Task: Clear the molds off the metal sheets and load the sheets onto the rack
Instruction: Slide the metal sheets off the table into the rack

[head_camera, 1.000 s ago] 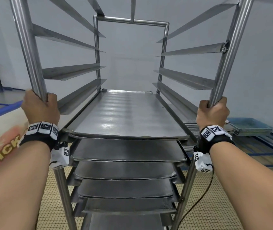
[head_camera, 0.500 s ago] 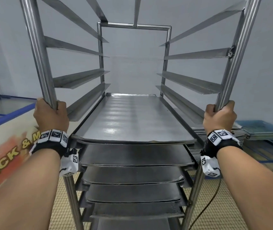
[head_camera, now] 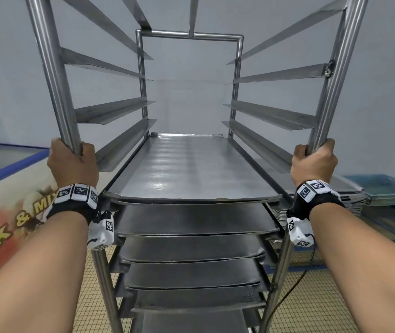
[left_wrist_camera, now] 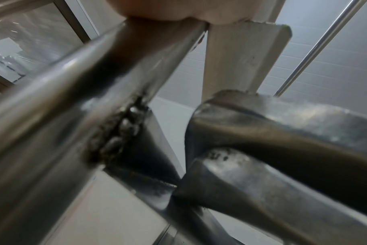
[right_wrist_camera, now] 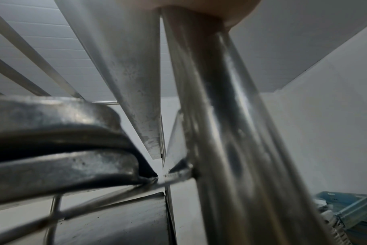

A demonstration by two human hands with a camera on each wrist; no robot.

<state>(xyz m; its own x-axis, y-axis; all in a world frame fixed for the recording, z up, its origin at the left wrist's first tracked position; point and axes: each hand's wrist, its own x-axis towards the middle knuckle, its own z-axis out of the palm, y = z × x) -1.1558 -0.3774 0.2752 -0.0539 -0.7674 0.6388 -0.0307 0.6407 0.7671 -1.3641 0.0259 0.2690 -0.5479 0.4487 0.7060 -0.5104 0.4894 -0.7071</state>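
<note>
One rack (head_camera: 54, 75) stands in the head view, with two near posts and two far posts visible. Six metal sheets (head_camera: 191, 171) lie in it, one above another; the lowest one, at 6 o'clock, is cut by the picture's edge. Above the top sheet there are four free rails on each side. Two hands are there: the left hand (head_camera: 72, 164) at 9 o'clock, the right hand (head_camera: 314, 164) at 3 o'clock. At 4 o'clock lies one stack of blue trays (head_camera: 381, 188); their number I cannot tell.
</note>
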